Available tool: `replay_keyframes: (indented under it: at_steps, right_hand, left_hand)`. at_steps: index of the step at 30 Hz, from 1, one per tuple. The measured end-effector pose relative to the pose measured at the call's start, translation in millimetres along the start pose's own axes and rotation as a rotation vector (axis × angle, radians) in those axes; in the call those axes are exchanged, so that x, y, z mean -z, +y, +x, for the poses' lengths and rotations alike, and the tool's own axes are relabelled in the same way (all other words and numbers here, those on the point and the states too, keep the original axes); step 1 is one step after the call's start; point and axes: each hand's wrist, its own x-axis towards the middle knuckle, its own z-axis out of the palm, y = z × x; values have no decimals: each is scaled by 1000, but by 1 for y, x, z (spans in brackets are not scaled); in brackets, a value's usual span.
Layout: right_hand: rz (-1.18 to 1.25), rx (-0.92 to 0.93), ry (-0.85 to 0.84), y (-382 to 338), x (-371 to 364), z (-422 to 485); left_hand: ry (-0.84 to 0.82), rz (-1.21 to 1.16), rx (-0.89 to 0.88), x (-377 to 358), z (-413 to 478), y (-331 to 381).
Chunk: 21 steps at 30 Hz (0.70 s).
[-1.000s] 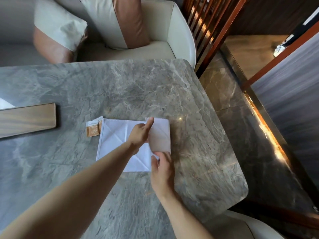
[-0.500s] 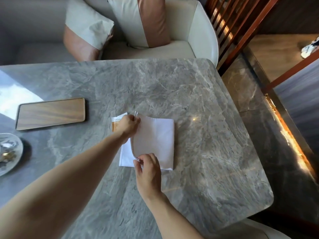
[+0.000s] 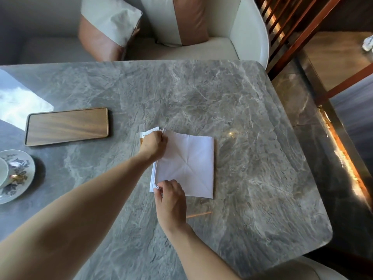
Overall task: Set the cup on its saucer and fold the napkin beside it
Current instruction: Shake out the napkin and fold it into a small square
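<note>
A white napkin (image 3: 187,164) lies folded in half on the grey marble table (image 3: 242,110), its creases showing as diagonal lines. My left hand (image 3: 154,145) pinches the napkin's far left corner. My right hand (image 3: 171,201) pinches its near left corner, holding the two layers together along the left edge. At the far left edge of the view a white cup (image 3: 3,174) stands on a flower-patterned saucer (image 3: 22,178), both cut off by the frame.
A wooden tray (image 3: 66,126) lies left of the napkin. A small brown-and-white packet (image 3: 144,135) peeks out under my left hand. Beyond the table stand a cream chair (image 3: 248,37) and cushions (image 3: 109,27). The table's right edge drops to a dark floor.
Both hands carried the napkin's right half over to the left, folding it in half. The view swung left, bringing the tray, cup and saucer into sight.
</note>
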Motion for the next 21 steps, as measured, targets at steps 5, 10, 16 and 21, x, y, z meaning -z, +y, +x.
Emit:
replay_keyframes:
  at_steps: [5,10,16,21]
  right_hand:
    - [-29,36,-59,4,-9,0]
    - [-39,129,48,26,1,-5]
    - [-303,21,175,76,24,25]
    - [-474,97,-105,99,18,38]
  left_hand:
    - [43,24,-31,0,-5,-13]
    - [172,77,-58,4,-29,-21]
    - [219,335,-536,-36,-87,-37]
    - [14,548,-562,-67,-101,-51]
